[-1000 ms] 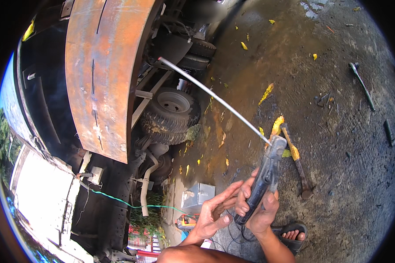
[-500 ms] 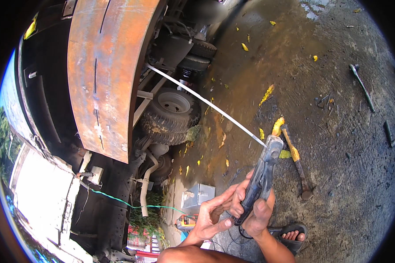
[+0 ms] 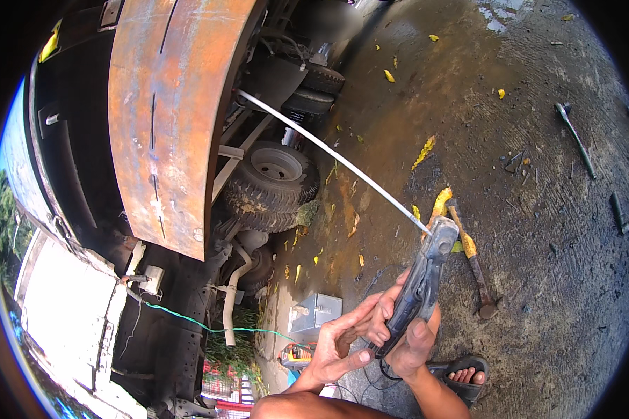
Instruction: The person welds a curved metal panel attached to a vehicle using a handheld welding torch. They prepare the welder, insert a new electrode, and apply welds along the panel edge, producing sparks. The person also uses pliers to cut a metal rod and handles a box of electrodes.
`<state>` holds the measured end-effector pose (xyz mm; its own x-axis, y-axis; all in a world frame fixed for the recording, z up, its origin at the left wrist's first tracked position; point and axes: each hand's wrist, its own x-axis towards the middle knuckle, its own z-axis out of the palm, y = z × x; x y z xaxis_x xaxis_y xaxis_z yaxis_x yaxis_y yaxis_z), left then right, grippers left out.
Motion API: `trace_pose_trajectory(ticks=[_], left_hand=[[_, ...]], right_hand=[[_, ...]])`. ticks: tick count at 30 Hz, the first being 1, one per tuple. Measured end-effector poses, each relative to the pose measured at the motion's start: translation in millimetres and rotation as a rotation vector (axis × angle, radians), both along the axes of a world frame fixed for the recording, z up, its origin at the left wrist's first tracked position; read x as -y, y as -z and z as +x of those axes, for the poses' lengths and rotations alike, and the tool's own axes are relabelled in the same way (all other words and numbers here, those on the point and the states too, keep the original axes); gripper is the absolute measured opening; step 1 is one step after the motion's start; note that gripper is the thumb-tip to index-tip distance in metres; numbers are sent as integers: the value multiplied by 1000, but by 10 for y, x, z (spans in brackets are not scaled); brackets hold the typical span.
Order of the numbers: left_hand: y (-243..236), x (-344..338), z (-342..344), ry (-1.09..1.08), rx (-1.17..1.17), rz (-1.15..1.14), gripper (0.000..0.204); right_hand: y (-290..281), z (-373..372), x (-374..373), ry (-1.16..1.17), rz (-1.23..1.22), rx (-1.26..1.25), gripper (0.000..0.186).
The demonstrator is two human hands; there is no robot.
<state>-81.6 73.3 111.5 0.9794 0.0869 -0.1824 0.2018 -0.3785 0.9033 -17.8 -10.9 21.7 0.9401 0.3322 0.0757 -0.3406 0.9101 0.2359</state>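
Observation:
My right hand [image 3: 414,343] grips the dark grey handle of a grease gun [image 3: 421,283]. A long thin metal tube [image 3: 328,155] runs from the gun's head up and left toward the underside of a truck. My left hand [image 3: 340,343] is at the lower end of the gun's handle, fingers spread and touching it. The tube's far end lies beside the rusty orange fender [image 3: 171,112], above a spare wheel [image 3: 272,183].
A hammer [image 3: 474,264] lies on the wet concrete right of the gun. A wrench [image 3: 574,138] lies at far right. A grey metal box [image 3: 314,315] sits near my hands. My sandalled foot [image 3: 461,373] is below. Yellow leaves are scattered around.
The tube's far end has swung left and up toward the fender. My hands and the gun stay about where they were.

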Motion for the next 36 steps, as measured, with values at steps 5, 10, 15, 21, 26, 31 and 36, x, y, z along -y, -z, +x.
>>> trace_pose_trajectory(ticks=[5, 10, 15, 21, 26, 31, 36], left_hand=[[-3, 18, 6, -11, 7, 3, 83], [-10, 4, 35, 22, 1, 36, 83], [-30, 45, 41, -16, -21, 26, 86], [-22, 53, 31, -26, -8, 50, 90], [-22, 63, 28, -67, -54, 42, 91], [-36, 41, 64, -2, -89, 55, 80], [-54, 32, 46, -12, -64, 58, 79]], right_hand=[[-27, -14, -25, 30, -64, 2, 84], [-58, -69, -78, 175, -215, 25, 86], [-25, -69, -79, 143, -150, 28, 87], [-48, -68, -41, 101, -115, 34, 85], [38, -76, -141, 175, -204, 69, 86], [-2, -160, -111, 135, -27, -174, 78], [7, -118, -99, 62, -57, -64, 81]])
